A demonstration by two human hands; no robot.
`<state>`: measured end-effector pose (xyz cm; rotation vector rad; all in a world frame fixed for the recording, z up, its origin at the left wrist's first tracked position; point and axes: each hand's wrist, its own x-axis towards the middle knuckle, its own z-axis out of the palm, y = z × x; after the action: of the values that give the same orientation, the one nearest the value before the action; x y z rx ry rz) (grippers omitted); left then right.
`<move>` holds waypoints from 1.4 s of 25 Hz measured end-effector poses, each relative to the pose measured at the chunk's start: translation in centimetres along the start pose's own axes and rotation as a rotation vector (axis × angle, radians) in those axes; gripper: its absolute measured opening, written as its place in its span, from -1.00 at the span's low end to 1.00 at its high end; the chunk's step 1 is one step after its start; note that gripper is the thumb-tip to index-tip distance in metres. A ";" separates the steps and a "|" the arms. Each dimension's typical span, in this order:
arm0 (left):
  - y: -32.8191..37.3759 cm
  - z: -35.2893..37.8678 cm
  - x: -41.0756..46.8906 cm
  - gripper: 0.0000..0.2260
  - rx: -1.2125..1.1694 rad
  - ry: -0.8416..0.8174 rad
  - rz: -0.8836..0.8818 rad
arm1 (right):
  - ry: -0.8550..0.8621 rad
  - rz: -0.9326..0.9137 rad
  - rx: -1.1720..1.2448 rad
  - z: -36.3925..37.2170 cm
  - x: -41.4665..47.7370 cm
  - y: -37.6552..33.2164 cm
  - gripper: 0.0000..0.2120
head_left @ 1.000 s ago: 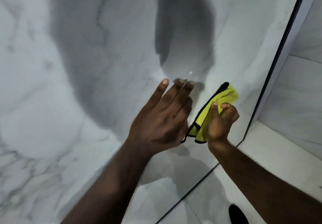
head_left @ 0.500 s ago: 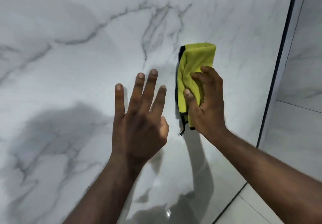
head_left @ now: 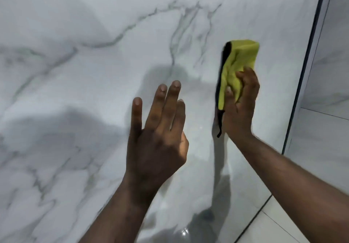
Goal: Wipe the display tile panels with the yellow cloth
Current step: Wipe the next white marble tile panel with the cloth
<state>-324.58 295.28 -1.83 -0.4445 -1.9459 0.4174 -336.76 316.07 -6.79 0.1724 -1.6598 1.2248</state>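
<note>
The soft yellow microfibre cloth (head_left: 240,59), hemmed in black, sits bunched against the glossy white grey-veined tile panel (head_left: 94,69). It is right of centre, near the dark vertical strip (head_left: 309,63) that ends this panel. My right hand (head_left: 239,108) has its grip closed round the cloth's lower half, fingers curled into the folds, while the upper half stands free above the knuckles. My left hand (head_left: 158,144) has a wide grip, fingers straight and holding nothing. It is raised before the panel, and I cannot tell whether it touches.

The cloth looks light, limp and easily crumpled. I judge it best held wadded at the middle, leaving a flat pad to press with. The panel is hard, smooth and reflective, so probably slick under the cloth. A second pale panel (head_left: 330,95) lies beyond the strip.
</note>
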 end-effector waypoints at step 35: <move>10.3 6.5 0.7 -0.61 -0.034 -0.266 0.186 | -0.175 0.954 0.094 -5.2 -14.3 13.1 -0.50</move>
<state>-329.59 304.01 -8.71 -0.6210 -2.1790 0.5879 -334.85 320.28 -26.31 -0.5347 -1.8951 2.0283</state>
